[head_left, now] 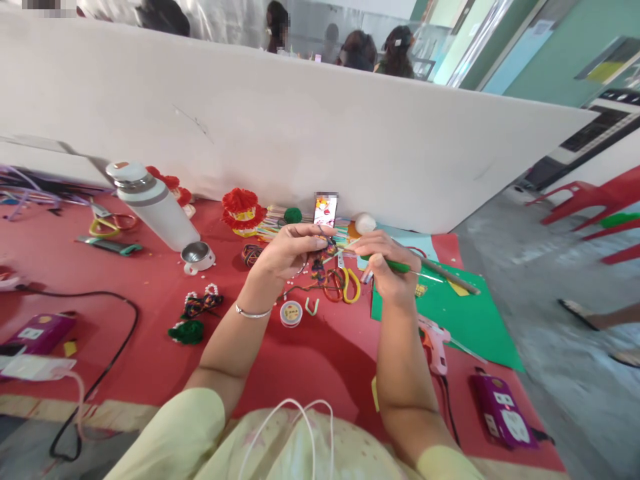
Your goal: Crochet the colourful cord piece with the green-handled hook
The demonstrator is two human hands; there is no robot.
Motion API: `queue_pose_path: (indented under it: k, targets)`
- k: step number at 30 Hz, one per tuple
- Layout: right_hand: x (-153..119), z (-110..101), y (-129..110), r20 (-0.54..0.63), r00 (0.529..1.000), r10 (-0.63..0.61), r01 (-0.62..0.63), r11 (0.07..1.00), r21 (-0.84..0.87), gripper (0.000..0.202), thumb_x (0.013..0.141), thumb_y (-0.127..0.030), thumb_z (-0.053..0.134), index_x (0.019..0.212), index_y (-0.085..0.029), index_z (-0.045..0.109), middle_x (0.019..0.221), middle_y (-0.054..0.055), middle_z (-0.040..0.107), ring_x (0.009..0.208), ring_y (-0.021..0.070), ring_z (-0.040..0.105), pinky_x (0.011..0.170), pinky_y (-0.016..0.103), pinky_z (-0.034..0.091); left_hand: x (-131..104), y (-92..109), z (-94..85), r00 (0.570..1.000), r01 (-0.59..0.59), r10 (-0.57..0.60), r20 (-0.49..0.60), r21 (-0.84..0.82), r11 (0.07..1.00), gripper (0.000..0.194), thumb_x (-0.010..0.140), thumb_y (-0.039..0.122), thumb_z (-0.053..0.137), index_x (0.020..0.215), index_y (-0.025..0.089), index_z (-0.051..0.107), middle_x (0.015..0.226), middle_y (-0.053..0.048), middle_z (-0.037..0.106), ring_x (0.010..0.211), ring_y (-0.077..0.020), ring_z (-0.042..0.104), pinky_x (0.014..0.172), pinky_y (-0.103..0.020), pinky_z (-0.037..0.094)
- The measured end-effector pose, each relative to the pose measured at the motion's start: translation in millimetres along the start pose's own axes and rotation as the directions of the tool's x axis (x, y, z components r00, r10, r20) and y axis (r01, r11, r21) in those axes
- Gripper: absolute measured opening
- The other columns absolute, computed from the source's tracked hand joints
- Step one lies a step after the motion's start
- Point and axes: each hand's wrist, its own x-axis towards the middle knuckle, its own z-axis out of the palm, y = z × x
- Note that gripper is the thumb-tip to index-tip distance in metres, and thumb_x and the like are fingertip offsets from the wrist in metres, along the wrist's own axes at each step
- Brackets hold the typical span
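**Both hands pinch a multicoloured thread piece over a cluttered red cloth**

A red cloth (150,347) covers the work surface, backed by a white partition (300,127); grey floor and red plastic chairs (590,200) lie to the right. From the left: a purple box (40,332) with a black cable (115,347), a white bottle (153,203) lying tilted with its steel cap (197,255) just beside it, green yarn (187,331), a red-and-yellow pompom piece (243,212), a small thread spool (291,313), a phone (325,209) propped against the partition, yellow-handled scissors (350,285), a green sheet (475,320), a pink glue gun (436,343) and a 2nd purple box (503,410).

The left hand (287,253) is raised above the cloth, wrist bent, thumb and fingers closed on the multicoloured thread piece (325,248), which hangs between the 2 hands in front of the phone. The right hand (387,263) meets it from the right, fingers curled shut around a green stick (407,268) that points right over the green sheet; its fingertips touch the thread piece.
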Motion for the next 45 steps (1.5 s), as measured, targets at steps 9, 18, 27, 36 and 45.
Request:
queue_pose_path:
  k: [9,18,27,36,45]
  targets:
    - [-1.4,5.8,7.4,-0.059,0.997,0.059,-0.055,0.996,0.069,0.019,0.097,-0.049,0.071,0.094,-0.036,0.085,0.088,0.001,0.084,0.086,0.0247,0.077,0.087,0.049,0.062,-0.3,-0.6,1.0,0.999,-0.037,0.037,-0.012,-0.012,0.999,0.029,0.062,0.022,0.095,0.09,0.02,0.088,0.071,-0.001,0.076,0.058,-0.0076,0.064,0.051,-0.018,0.05]
    - [-0.7,4.6,6.5,-0.038,0.999,0.038,-0.036,0.998,0.048,0.018,0.097,-0.046,0.07,0.095,-0.035,0.085,0.091,0.001,0.085,0.087,0.0249,0.077,0.087,0.05,0.061,-0.1,-2.7,-0.6,0.999,-0.038,0.039,-0.018,0.038,0.999,0.028,0.066,0.025,0.093,0.093,0.021,0.088,0.07,-0.001,0.074,0.052,-0.0074,0.057,0.046,-0.021,0.046]
    - [1.4,3.1,0.5,-0.012,1.0,0.018,-0.018,1.0,0.025,0.012,0.097,-0.036,0.072,0.097,-0.034,0.085,0.092,0.001,0.085,0.089,0.0238,0.078,0.089,0.048,0.061,-0.1,-3.0,0.4,0.998,-0.061,0.061,0.003,0.033,0.998,0.029,0.067,0.024,0.094,0.095,0.02,0.088,0.073,-0.002,0.075,0.056,-0.0075,0.06,0.051,-0.02,0.048]
    - [1.7,3.1,-3.3,0.002,1.0,0.006,-0.005,0.999,-0.043,0.012,0.096,-0.038,0.073,0.096,-0.035,0.084,0.094,0.001,0.085,0.09,0.024,0.078,0.091,0.049,0.061,0.6,-3.9,-0.3,0.998,-0.06,0.061,-0.011,0.049,0.997,0.028,0.068,0.026,0.093,0.095,0.022,0.088,0.076,-0.002,0.077,0.057,-0.0085,0.062,0.052,-0.021,0.049]
    - [-2.8,21.1,14.1,-0.155,0.962,0.225,-0.176,0.944,0.28,0.017,0.091,-0.047,0.078,0.087,-0.032,0.085,0.085,0.0,0.084,0.085,0.0221,0.079,0.084,0.042,0.064,1.1,-4.3,1.7,0.997,-0.082,0.082,0.017,0.012,0.997,0.035,0.067,0.027,0.097,0.101,0.023,0.088,0.072,0.0,0.071,0.058,-0.0076,0.058,0.053,-0.021,0.047]
